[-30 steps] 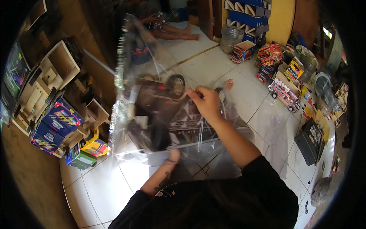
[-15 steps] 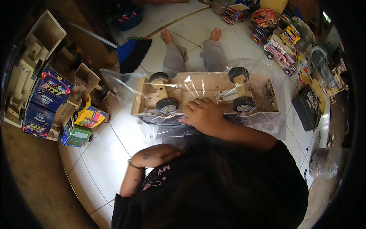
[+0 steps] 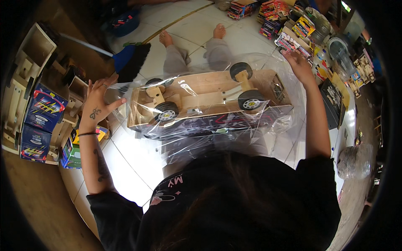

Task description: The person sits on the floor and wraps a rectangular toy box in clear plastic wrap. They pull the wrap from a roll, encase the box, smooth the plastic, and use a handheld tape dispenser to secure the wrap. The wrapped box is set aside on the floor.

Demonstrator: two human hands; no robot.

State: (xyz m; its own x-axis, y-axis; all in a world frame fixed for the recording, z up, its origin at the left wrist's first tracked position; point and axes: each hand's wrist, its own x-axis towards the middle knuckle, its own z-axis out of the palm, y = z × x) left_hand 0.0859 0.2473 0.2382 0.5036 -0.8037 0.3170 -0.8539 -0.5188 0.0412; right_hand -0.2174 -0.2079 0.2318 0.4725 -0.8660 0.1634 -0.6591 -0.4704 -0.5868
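A wooden toy car [image 3: 209, 102] lies upside down across my lap, its black wheels up, inside a clear plastic bag [image 3: 276, 125]. My left hand [image 3: 98, 102] is at the bag's left end with fingers spread, touching the plastic near the car's end. At the bag's right end my right hand [image 3: 298, 65] is raised with fingers apart, just past the plastic's edge. Whether either hand pinches the film is hard to tell. My feet [image 3: 217, 31] rest on the white tiled floor [image 3: 138, 167] beyond the car.
Unpainted wooden toy trucks [image 3: 25, 71] and colourful toy boxes [image 3: 39, 119] stand at the left. A blue broom [image 3: 127, 58] lies on the floor ahead. Stacks of boxed toys [image 3: 289, 27] line the far right, with a balled plastic wrap [image 3: 354, 161] at the right.
The bagged car has come down flat onto my lap with its wheels up. Both hands have moved apart, off the middle, to the two ends of the bag.
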